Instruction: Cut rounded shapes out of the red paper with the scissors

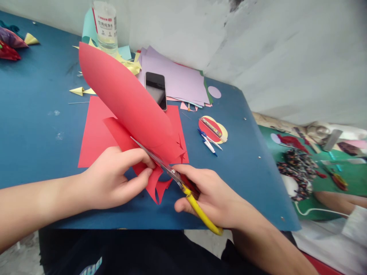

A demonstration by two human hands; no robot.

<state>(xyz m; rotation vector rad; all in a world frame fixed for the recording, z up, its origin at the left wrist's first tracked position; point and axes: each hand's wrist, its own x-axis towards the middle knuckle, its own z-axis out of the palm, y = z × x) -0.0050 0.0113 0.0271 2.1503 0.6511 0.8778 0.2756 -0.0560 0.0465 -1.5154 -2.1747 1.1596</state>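
My right hand point(206, 191) grips yellow-handled scissors point(197, 208). Their metal blades point to the upper left and lie along a cut in a red sheet of paper point(123, 91). The larger part of that sheet curls upward above the blades. On the near side, my left hand point(120, 177) pinches the sheet's edge between thumb and finger, close to the blades. A ragged red strip with a curved cut hangs below the blades, between my hands. Another red sheet point(88, 137) lies flat on the table underneath.
A smartphone point(156, 89) rests against stacked purple paper point(183, 82). Behind the curled sheet stands a water bottle point(106, 28) among yellow scraps. To the right lie a compass point(208, 141) and a lead case point(211, 128) on paper circles. Another person's arm point(335, 200) is beyond the table point(243, 168).
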